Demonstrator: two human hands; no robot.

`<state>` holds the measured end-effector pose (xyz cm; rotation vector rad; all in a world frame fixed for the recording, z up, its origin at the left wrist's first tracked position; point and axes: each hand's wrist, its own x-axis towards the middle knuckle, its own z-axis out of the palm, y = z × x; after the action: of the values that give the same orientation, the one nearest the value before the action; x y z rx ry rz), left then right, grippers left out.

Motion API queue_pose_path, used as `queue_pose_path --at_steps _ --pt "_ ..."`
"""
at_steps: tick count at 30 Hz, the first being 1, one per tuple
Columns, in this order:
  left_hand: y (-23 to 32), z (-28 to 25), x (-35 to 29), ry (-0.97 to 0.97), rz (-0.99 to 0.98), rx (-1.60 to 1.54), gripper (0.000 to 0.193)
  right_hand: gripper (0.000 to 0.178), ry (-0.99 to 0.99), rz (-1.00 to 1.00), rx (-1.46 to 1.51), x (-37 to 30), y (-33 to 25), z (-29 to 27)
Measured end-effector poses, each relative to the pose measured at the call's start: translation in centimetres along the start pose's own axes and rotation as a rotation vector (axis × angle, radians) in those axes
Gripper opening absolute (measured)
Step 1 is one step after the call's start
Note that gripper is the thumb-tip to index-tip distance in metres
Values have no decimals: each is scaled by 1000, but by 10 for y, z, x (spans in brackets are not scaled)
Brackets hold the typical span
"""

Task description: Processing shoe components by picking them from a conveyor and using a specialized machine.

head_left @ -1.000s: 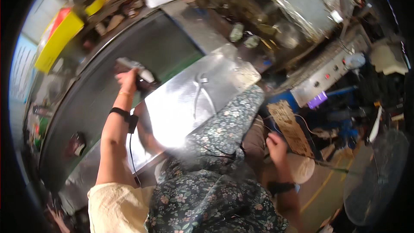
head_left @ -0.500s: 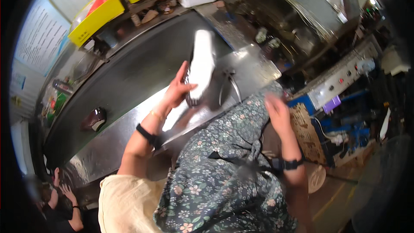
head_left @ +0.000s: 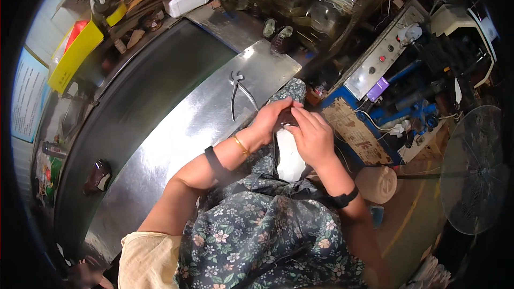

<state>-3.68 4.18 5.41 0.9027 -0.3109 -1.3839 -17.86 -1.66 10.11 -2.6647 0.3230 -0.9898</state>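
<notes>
Two hands meet on one shoe (head_left: 289, 156) at frame centre, just right of middle: white insole/sole side faces up, dark upper at its top end, heel end down toward the lap. Left hand (head_left: 271, 119) wraps the upper-left of the toe end, fingers curled round it – closed grip on the shoe. Right hand (head_left: 312, 136) lies over the top-right, fingers pressed flat on the dark part; also holding the shoe. Gold bangle (head_left: 240, 144) and black band (head_left: 212, 159) on the left forearm, black wrist strap (head_left: 342, 199) on the right. Floral apron (head_left: 257, 235) fills bottom centre, under the shoe.

Just left of the hands: shiny metal worktop (head_left: 176, 144), running from lower left up to centre top. Pincers (head_left: 237, 88) lie on it, above the left hand, near but not touching. Dark curved conveyor belt (head_left: 134, 91) beyond the worktop, w/ one dark shoe (head_left: 97, 176) at centre left. Upper left: yellow box (head_left: 72, 56), white jug (head_left: 184, 0). Two more dark shoes (head_left: 276, 29) at top centre. Grey control box (head_left: 377, 56) w/ buttons upper right. Round fan guard (head_left: 471, 171) at right edge. Round tan stool-like pad (head_left: 377, 184) just right of the right forearm.
</notes>
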Motion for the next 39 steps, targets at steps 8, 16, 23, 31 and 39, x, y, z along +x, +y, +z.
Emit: queue_pose_path --at_steps 8,16,23,31,39 --pt "-19 14 6 99 86 75 28 28 -128 184 224 -10 20 -19" --pt "-22 -46 4 90 500 941 48 37 -55 826 697 -111 26 62" --pt "11 -51 19 48 160 489 37 39 -225 1159 1381 -44 59 43" --pt "-15 -66 29 46 86 492 34 60 -513 1173 730 -55 49 69" --pt "-16 -52 51 86 210 768 36 30 -355 348 -316 -37 49 72"
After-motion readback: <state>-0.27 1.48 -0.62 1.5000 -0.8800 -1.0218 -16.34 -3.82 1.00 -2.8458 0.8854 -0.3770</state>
